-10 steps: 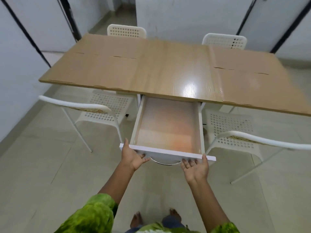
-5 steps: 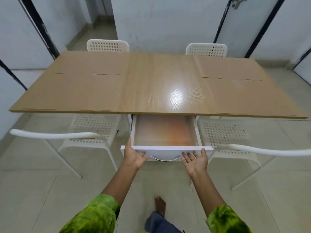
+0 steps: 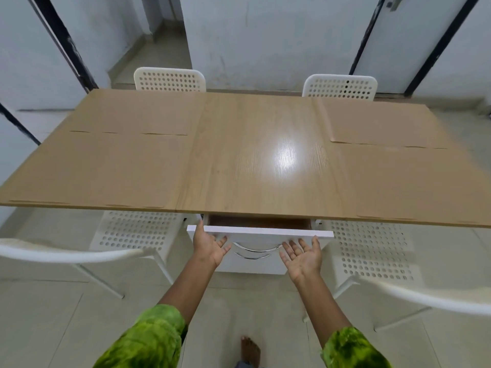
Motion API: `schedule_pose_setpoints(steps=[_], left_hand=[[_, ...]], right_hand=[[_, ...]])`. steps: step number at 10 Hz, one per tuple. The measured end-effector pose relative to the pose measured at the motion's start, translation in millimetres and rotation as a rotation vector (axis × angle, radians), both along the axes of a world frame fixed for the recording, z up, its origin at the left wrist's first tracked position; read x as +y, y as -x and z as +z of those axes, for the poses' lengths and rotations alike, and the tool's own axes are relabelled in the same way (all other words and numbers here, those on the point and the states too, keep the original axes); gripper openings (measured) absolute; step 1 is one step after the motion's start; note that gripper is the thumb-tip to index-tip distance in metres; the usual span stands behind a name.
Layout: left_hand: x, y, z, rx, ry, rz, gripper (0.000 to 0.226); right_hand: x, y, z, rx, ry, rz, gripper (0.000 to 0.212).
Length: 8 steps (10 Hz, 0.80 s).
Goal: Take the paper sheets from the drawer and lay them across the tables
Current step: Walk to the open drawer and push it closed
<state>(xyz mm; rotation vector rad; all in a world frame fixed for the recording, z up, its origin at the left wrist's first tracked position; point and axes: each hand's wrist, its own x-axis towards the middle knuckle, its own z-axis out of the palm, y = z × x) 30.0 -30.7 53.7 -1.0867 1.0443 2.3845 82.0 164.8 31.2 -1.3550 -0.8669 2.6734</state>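
Observation:
Brown paper sheets lie on both ends of the wooden table (image 3: pixel 255 160): two on the left (image 3: pixel 111 160) and two on the right (image 3: pixel 393 171). Under the table's near edge the white drawer (image 3: pixel 260 231) stands only a narrow gap open, its brown inside barely showing. My left hand (image 3: pixel 210 244) presses flat against the drawer front at its left end, thumb at the top edge. At the drawer's right end my right hand (image 3: pixel 303 254) is spread palm up, fingertips touching the front. Neither hand holds anything.
A second drawer front with a curved metal handle (image 3: pixel 252 254) sits below. White perforated chairs stand near left (image 3: pixel 132 235), near right (image 3: pixel 372 248) and at the far side (image 3: pixel 170 79), (image 3: pixel 340 87). Walls and a door lie beyond.
Both hands have pushed the drawer in under the table, from wide open to almost closed. The view has moved closer to the table.

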Motion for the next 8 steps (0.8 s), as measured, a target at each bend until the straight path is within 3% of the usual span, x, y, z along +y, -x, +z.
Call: schedule_pose_setpoints(steps=[3, 5, 8], left_hand=[[19, 47, 2, 0.002, 0.022, 0.073, 0.073], [17, 57, -5, -0.01, -0.047, 0.121, 0.079], [20, 51, 1, -0.066, 0.121, -0.026, 0.065]], right_hand=[[12, 55, -3, 0.023, 0.062, 0.072, 0.066], [17, 68, -5, 0.045, 0.206, 0.025, 0.071], [16, 60, -1, 0.016, 0.075, 0.109, 0.059]])
